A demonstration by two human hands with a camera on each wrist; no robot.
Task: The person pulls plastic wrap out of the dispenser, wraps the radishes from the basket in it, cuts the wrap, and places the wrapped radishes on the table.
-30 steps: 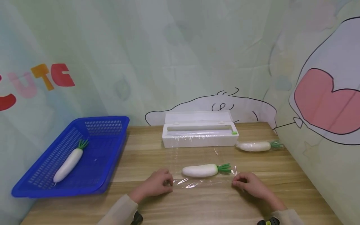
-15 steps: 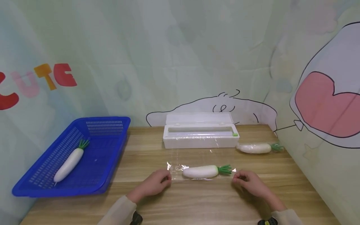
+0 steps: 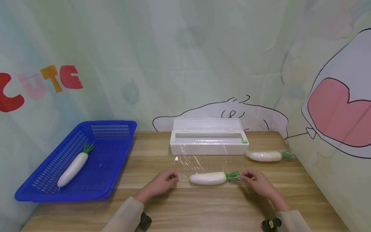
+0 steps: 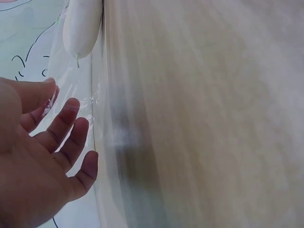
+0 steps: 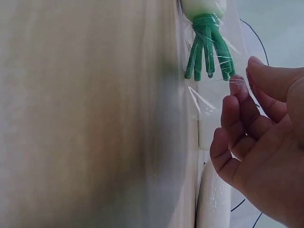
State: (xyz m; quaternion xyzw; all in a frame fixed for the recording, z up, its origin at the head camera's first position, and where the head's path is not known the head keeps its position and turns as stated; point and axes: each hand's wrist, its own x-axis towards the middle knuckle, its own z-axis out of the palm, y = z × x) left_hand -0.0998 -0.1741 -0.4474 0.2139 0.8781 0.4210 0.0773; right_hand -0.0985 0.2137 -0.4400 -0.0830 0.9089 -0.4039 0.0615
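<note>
Film [image 3: 189, 164] stretches between left grip [image 3: 160, 183] and right grip [image 3: 258, 183] near white radish [image 3: 208, 178].

Dispenser [image 3: 209, 149]: white plastic, smooth, satin sheen.
Cling film [image 3: 189, 163], in front of the dispenser: thin clear plastic, glossy, creased.
Radish [image 3: 207, 178], in front of the dispenser: smooth, softly shiny, plastic-looking.
Wrapped radish [image 3: 265, 157], right of the dispenser: shiny, wrinkled clear plastic outside.
Basket [image 3: 111, 132], left of the dispenser: blue plastic, perforated, slight sheen.
Desk [image 3: 208, 209], beneath the dispenser: wood-grained, smooth.
Backdrop [image 3: 203, 64], behind the dispenser: printed cloth, matt.
</note>
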